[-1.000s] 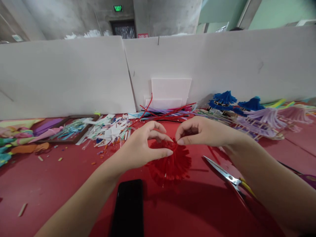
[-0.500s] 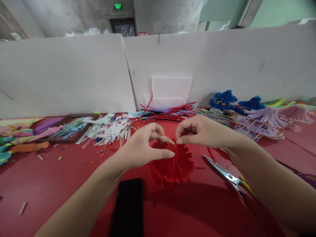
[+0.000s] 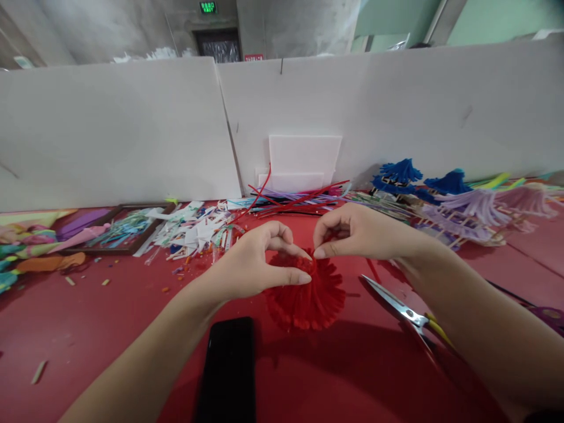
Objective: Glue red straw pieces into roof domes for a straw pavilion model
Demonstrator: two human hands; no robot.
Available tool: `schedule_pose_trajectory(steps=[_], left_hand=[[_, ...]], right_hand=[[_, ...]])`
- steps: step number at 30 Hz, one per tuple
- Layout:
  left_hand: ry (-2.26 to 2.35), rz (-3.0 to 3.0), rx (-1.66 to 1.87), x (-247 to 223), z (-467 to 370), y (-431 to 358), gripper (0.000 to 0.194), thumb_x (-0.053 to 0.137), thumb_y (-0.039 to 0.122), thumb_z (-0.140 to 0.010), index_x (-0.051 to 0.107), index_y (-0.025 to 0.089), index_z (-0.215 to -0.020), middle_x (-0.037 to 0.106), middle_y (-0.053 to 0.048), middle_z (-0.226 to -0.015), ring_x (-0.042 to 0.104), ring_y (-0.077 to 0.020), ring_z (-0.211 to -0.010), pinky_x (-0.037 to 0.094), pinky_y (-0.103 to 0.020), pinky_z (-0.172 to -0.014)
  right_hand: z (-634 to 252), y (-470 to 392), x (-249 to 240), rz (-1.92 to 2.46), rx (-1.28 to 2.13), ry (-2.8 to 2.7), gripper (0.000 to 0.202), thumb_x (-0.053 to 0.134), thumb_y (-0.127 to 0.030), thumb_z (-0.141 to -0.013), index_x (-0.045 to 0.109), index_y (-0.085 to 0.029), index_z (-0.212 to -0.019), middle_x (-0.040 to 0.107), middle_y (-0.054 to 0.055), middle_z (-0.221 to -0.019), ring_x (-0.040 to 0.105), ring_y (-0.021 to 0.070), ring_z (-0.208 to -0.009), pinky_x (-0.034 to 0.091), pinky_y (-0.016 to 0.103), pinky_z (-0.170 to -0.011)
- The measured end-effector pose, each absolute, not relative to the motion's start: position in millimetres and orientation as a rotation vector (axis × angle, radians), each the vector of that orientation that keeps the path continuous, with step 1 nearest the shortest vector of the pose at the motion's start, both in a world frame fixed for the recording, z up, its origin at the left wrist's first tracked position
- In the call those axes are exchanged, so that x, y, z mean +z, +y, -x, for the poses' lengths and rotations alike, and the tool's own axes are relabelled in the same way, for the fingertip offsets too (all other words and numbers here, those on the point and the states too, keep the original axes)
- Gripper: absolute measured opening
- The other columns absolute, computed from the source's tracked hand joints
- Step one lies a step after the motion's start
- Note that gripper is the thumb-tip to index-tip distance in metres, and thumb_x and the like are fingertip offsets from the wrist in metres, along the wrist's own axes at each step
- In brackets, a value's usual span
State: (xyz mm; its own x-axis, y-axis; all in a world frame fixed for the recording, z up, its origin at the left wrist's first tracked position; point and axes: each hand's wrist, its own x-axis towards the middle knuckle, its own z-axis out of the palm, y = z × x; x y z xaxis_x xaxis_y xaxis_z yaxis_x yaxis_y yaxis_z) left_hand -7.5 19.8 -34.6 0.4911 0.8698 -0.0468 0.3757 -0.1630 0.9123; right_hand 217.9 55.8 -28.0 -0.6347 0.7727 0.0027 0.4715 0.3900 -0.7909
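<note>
A round, fringed red pipe-cleaner piece [image 3: 308,305], flared like a small skirt or cone roof, is under both hands in the middle of the red table. My left hand [image 3: 253,264] has its thumb and index finger around the top of it, with the fingertips a little apart on either side. At the same top, my right hand [image 3: 352,232] pinches with thumb and index finger, the other fingers curled in. What sits right between those fingertips is small and partly hidden; it looks like a thin red strand of the piece.
Scissors [image 3: 409,314] with yellow handles lie by my right forearm. A black phone [image 3: 229,370] rests in front. Loose pipe cleaners [image 3: 299,202], paper scraps [image 3: 198,232] and a framed tray [image 3: 132,251] line the back. Blue [image 3: 399,173] and lilac [image 3: 478,205] tiered models stand right, before a white partition [image 3: 396,106].
My left thumb has dropped very slightly on the red piece. Both hands otherwise keep their places; the whole view has shifted a little.
</note>
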Motion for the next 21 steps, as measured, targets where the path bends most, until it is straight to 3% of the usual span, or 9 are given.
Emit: schedule_pose_trajectory(steps=[7,15,21], left_hand=[[0.985,-1.702,0.627,-39,5,22,0.042,0.080,0.026,-0.068,0.043,0.020,-0.087,0.076,-0.008,-0.097,0.066,-0.0169,-0.083,0.044,-0.028,-0.072],[1.058,-1.657,0.646,-47,7,21,0.046,0.081,0.033,-0.066,0.044,0.020,-0.090,0.073,-0.009,-0.104,0.066,-0.0211,-0.093,0.043,-0.026,-0.067],[1.059,-1.643,0.574,-46,9,24,0.046,0.080,0.034,-0.067,0.044,0.021,-0.092,0.073,-0.010,-0.108,0.066,-0.0226,-0.097,0.045,-0.029,-0.070]], right_hand=[[-215,56,-28,1.151,1.031,-2.292,0.015,0.072,-0.035,-0.070,0.071,-0.020,-0.070,0.062,-0.003,-0.062,0.049,0.0098,-0.057,0.035,0.024,-0.055],[-216,55,-14,1.195,0.961,-2.383,0.013,0.069,-0.033,-0.072,0.071,-0.020,-0.074,0.066,-0.002,-0.064,0.054,0.0112,-0.058,0.038,0.025,-0.056],[-190,56,22,1.297,0.574,-2.767,0.010,0.071,-0.028,-0.072,0.070,-0.020,-0.066,0.066,-0.002,-0.063,0.055,0.0111,-0.056,0.036,0.027,-0.055]])
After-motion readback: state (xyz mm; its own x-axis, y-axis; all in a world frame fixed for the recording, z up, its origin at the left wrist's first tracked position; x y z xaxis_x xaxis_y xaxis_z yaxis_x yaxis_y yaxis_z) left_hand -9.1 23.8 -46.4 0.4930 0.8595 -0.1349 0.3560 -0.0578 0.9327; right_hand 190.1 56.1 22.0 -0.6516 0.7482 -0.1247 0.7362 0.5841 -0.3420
